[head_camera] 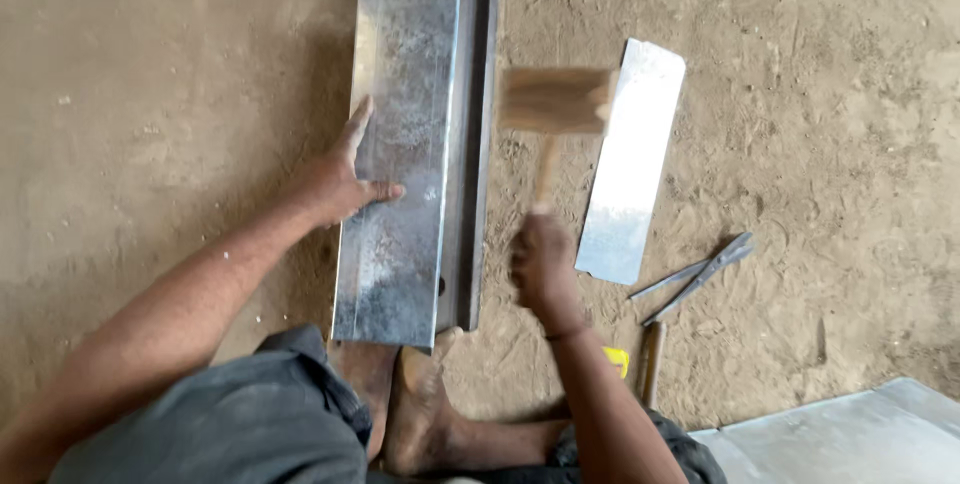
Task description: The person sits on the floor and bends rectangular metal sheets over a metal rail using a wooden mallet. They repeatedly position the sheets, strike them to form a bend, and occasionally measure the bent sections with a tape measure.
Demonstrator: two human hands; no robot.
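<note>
Left hand (340, 179) on sheet (395, 164), right hand (542, 266) gripping mallet (555, 104)

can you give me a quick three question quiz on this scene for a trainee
1. True or false: the left hand lies flat on the metal sheet.
2. What does the right hand grip? A) mallet B) snips C) loose strip
3. Fill in: the snips lie on the ground to the ____ of the loose strip.

Key: 1 true. 2 A, the wooden mallet. 3 right.
</note>
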